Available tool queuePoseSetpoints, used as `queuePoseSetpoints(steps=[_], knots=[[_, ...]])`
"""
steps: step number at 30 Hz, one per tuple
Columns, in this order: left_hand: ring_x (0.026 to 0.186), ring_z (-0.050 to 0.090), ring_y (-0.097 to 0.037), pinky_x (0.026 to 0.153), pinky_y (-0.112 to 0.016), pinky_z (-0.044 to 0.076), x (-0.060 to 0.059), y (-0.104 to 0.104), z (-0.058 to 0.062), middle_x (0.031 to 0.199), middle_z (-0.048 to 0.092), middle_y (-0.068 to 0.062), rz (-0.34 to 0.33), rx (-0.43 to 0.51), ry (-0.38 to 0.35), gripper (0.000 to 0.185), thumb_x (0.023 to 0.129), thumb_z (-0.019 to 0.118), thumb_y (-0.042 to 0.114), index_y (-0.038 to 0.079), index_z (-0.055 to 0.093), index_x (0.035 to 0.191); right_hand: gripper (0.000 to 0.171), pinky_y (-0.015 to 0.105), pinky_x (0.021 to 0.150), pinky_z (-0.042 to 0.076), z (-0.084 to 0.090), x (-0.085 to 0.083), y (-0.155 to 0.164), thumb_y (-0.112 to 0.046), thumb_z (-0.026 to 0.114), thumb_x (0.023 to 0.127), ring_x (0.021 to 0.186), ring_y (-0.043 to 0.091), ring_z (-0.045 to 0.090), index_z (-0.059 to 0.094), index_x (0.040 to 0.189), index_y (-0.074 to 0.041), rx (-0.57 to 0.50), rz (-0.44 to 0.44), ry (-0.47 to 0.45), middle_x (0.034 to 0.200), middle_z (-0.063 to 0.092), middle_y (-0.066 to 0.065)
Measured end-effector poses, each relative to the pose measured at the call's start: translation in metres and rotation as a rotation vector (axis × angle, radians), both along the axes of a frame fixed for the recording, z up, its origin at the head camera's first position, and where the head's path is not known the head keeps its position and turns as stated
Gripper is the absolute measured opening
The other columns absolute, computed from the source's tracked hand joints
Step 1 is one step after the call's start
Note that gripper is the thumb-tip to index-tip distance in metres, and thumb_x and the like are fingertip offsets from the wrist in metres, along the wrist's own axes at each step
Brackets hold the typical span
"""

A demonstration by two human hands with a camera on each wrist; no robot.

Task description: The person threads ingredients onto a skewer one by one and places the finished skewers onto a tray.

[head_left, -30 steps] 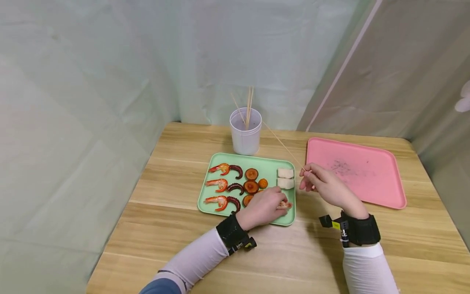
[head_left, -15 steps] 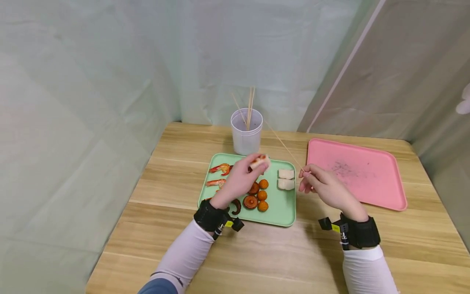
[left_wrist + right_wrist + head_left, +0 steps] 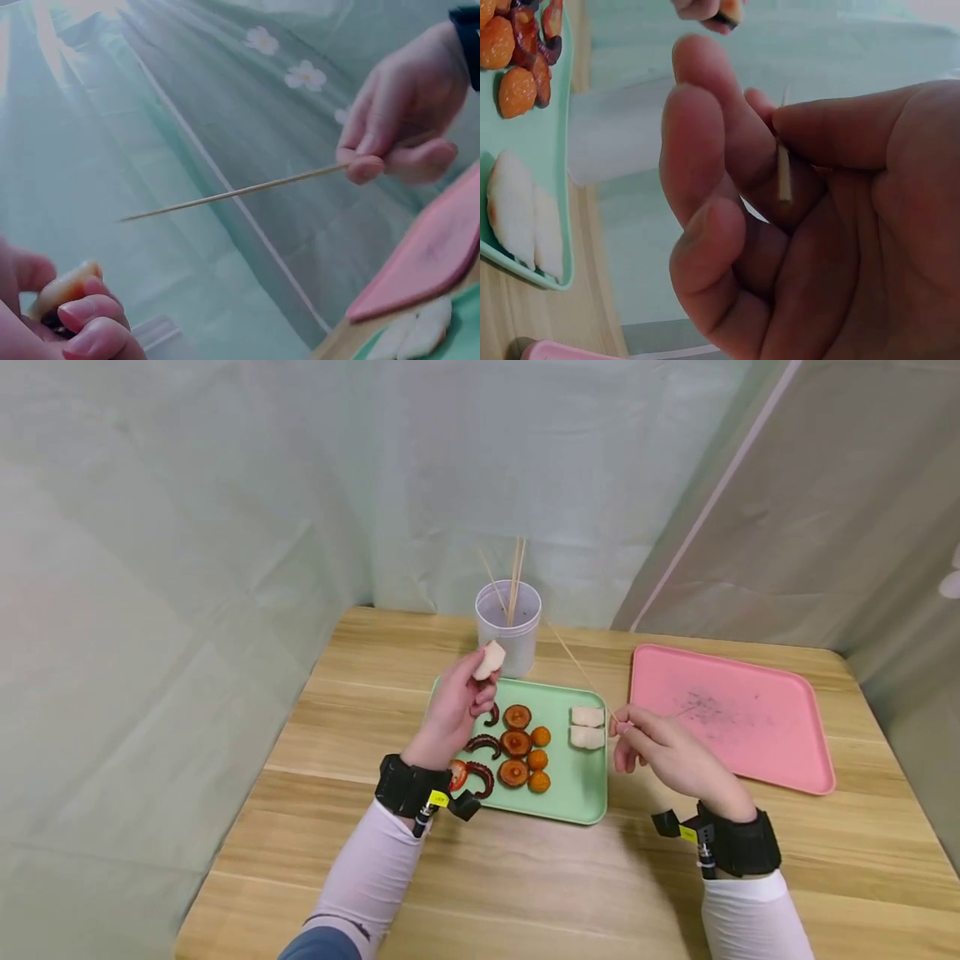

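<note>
My left hand (image 3: 450, 706) pinches a pale, white food piece (image 3: 491, 661) between thumb and fingers, above the far left part of the green tray (image 3: 577, 793). Its browned side shows in the left wrist view. Beyond the tray's right edge, my right hand (image 3: 667, 747) pinches a thin bamboo skewer (image 3: 576, 662) near one end. The skewer slants up to the left, its pointed tip free and bare. On the tray lie two white pieces (image 3: 587, 717), orange balls (image 3: 538, 759), brown mushroom caps (image 3: 515, 743) and dark tentacles (image 3: 480, 778). My left hand and wrist hide most of the shrimp.
A white cup (image 3: 517, 652) with several standing skewers (image 3: 516, 581) is behind the green tray. To the right lies a pink tray (image 3: 780, 718) with dark specks. Light curtains (image 3: 262, 568) hang close around the wooden table (image 3: 300, 827).
My left hand has lifted the pale piece off the green tray's near right part and carried it left and away, turning it. My right hand keeps the skewer in nearly the same place.
</note>
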State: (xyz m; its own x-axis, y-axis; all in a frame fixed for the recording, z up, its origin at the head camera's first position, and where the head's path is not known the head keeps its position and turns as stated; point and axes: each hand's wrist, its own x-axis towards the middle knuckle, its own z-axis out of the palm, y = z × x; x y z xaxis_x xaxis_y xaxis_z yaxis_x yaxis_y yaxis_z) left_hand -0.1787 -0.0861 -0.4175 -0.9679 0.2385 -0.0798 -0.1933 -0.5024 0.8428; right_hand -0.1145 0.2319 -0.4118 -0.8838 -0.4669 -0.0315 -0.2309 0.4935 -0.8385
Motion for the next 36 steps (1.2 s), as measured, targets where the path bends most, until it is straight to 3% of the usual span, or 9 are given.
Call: queuePoseSetpoints(steps=[4,9,17,25,30,36], knots=[[0.060,0.035,-0.007,0.052,-0.018,0.024,-0.001,-0.007,0.002,0.085,0.058,0.001,-0.019,0.141,-0.041,0.028,0.118,0.039,0.029,0.007,0.056,0.119,0.018,0.033,0.068,0.056,0.004,0.003,-0.003,-0.010,0.046,0.116,0.072,0.020,0.065,0.062,0.111,-0.016,0.011,0.063,0.006,0.078,0.069,-0.002],[0.053,0.034,-0.006,0.049,-0.018,0.024,-0.002,-0.015,0.003,0.072,0.059,0.004,-0.042,0.206,-0.020,0.037,0.119,0.037,0.033,0.007,0.063,0.117,0.017,0.032,0.068,0.054,0.007,0.006,-0.007,-0.011,0.046,0.116,0.072,0.021,0.064,0.062,0.111,-0.015,0.007,0.118,-0.042,0.076,0.068,-0.002],[0.054,0.035,-0.006,0.049,-0.017,0.026,0.001,-0.019,0.008,0.067,0.058,0.004,-0.035,0.225,-0.028,0.036,0.118,0.041,0.033,0.008,0.066,0.112,0.017,0.035,0.069,0.052,0.006,0.004,-0.011,-0.015,0.047,0.116,0.070,0.019,0.062,0.063,0.110,-0.017,0.068,0.169,-0.058,0.074,0.067,-0.004],[0.056,0.039,-0.005,0.051,-0.017,0.030,0.002,-0.019,0.009,0.070,0.061,0.004,-0.040,0.225,-0.016,0.036,0.118,0.042,0.031,0.006,0.068,0.114,0.019,0.034,0.071,0.052,0.006,0.002,-0.012,-0.018,0.044,0.117,0.075,0.033,0.064,0.063,0.112,-0.019,0.081,0.190,-0.063,0.076,0.069,-0.006],[0.057,0.040,-0.005,0.052,-0.017,0.031,0.002,-0.019,0.010,0.071,0.061,0.004,-0.041,0.221,-0.012,0.036,0.118,0.043,0.031,0.006,0.069,0.114,0.020,0.033,0.071,0.053,0.005,0.002,-0.012,-0.019,0.044,0.117,0.075,0.030,0.064,0.064,0.113,-0.020,0.089,0.199,-0.063,0.076,0.070,-0.006],[0.057,0.040,-0.005,0.052,-0.018,0.031,0.003,-0.019,0.009,0.071,0.061,0.004,-0.034,0.218,-0.019,0.038,0.118,0.042,0.032,0.005,0.069,0.114,0.020,0.032,0.072,0.052,0.004,0.002,-0.012,-0.020,0.044,0.117,0.077,0.035,0.064,0.063,0.112,-0.020,0.091,0.201,-0.076,0.077,0.070,-0.003]])
